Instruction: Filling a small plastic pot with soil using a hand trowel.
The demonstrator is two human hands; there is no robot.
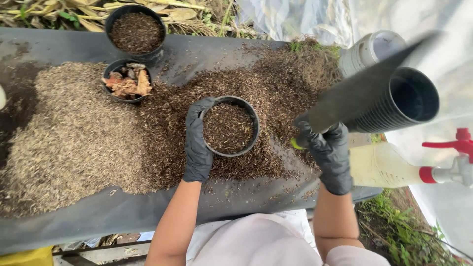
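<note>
The left hand, in a black glove, grips the left rim of a round black pot filled with dark husk mix, which sits on the pile of dark mix at the middle of the desk. The right hand, also gloved, is clenched around a long dark tool, blurred, possibly a scoop, raised just right of the pot. A black corrugated pot lies on its side behind it.
</note>
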